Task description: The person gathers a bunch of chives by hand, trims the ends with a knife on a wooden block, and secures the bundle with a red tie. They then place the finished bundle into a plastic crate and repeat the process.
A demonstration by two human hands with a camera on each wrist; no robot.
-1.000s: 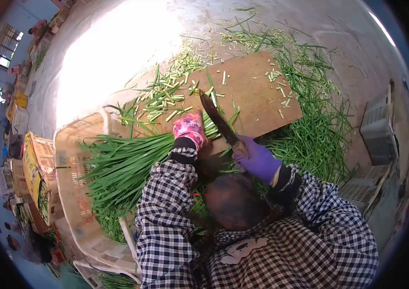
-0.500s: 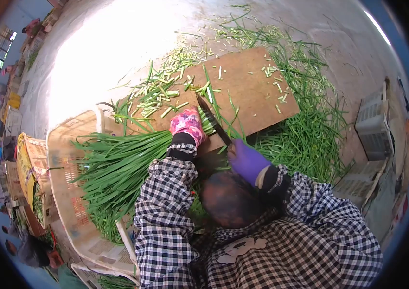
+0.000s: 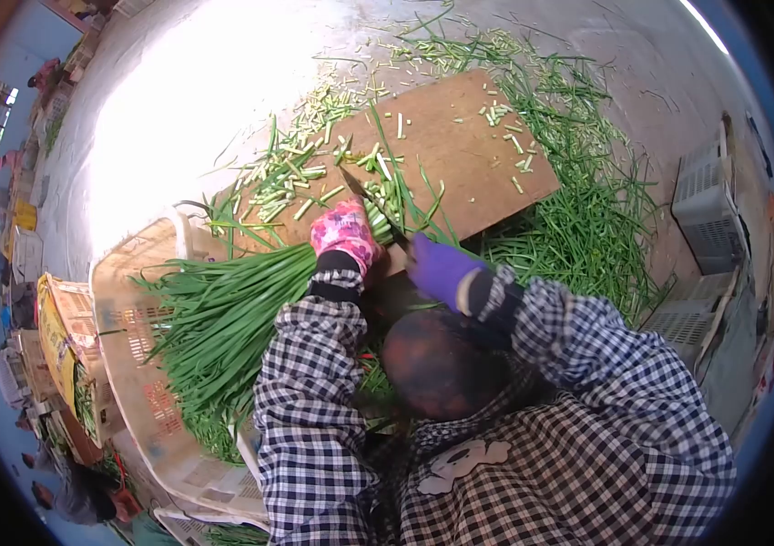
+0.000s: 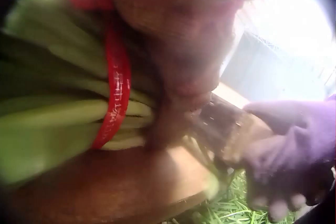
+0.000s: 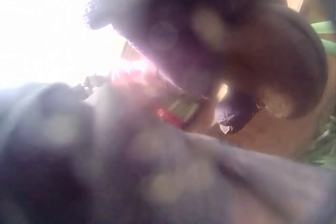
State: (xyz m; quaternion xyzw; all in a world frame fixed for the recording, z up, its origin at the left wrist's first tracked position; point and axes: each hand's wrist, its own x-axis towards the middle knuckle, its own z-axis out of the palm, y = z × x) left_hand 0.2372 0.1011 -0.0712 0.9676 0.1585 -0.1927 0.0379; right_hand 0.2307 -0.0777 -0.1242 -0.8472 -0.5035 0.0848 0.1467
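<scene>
In a pink patterned glove, my left hand point(image 3: 344, 235) grips a thick bundle of garlic chives point(image 3: 232, 296) near its pale stem end. Long green leaves trail leftward over a basket. A red printed band point(image 4: 118, 87) circles the stems in the left wrist view. My right hand point(image 3: 442, 271), gloved in purple, holds a knife point(image 3: 353, 185) by its handle. Its dark blade lies across the stem ends, just right of the left hand. Under the stems is a brown wooden board point(image 3: 451, 146) scattered with cut stem pieces point(image 3: 287, 177).
A pale plastic basket point(image 3: 109, 300) stands at the left, beneath the leaves. Green trimmings point(image 3: 578, 227) are heaped on the floor right of the board. Grey crates point(image 3: 710, 205) stand at the far right. Other crates and people line the left side.
The right hand and knife have moved left, bringing the blade from beside the stems across their ends. The left hand still grips the bundle. The whole view has shifted slightly.
</scene>
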